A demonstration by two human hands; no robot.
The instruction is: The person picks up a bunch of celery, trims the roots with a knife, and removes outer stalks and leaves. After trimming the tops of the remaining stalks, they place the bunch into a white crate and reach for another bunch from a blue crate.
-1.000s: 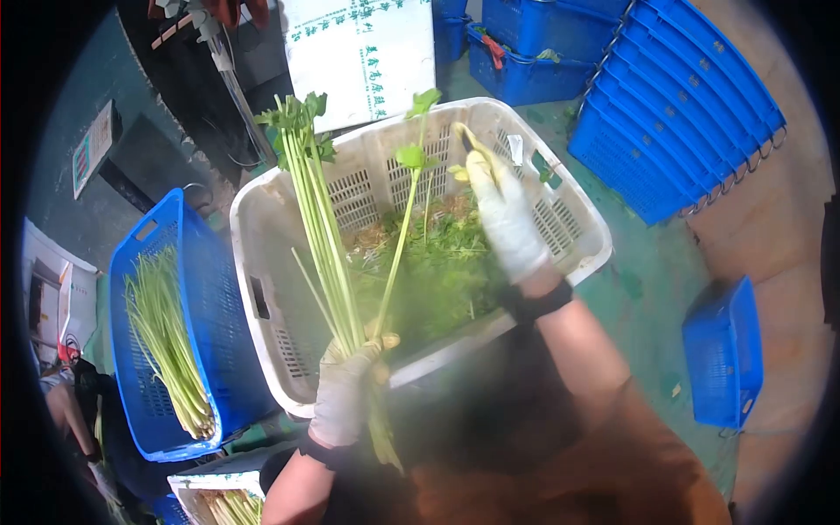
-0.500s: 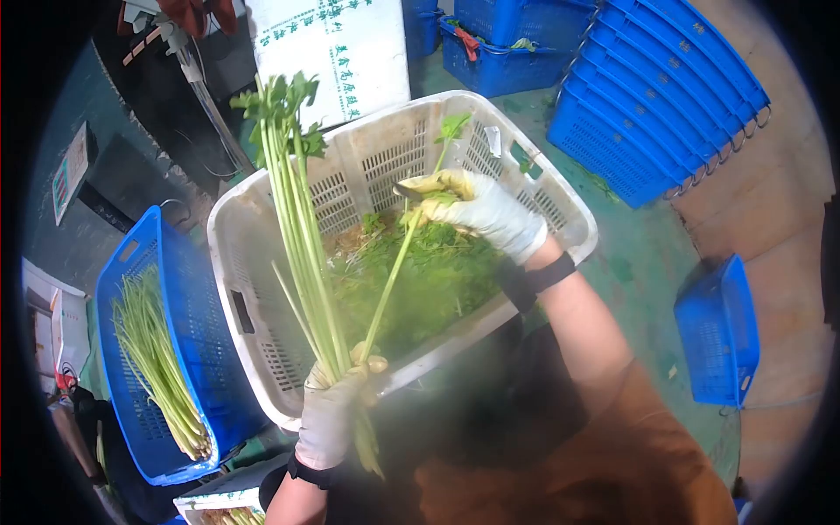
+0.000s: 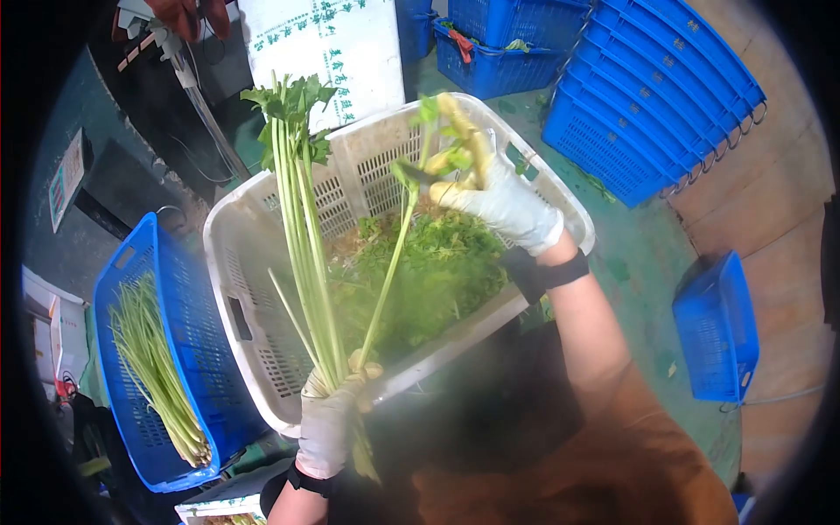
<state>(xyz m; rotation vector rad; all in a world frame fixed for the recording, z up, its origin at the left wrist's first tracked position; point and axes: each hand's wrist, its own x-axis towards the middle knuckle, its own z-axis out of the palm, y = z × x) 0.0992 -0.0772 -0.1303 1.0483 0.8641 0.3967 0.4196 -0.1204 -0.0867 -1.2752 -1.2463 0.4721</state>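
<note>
In the head view, the left hand (image 3: 328, 420) is gripping the celery bunch (image 3: 302, 236) at its base, upright over the white crate (image 3: 238, 262). The right hand (image 3: 499, 201) is pinching the leafy top of one stalk (image 3: 388, 271), higher than half a second ago, so the plucking seems under way. A blue basket (image 3: 206, 350) of trimmed stalks is standing on the green floor (image 3: 639, 262).

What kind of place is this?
Probably a vegetable packing shed: the left hand holds leafy green stalks over a white crate of leaf scraps, bare stalks lie in a blue crate, and more blue crates are stacked.
</note>
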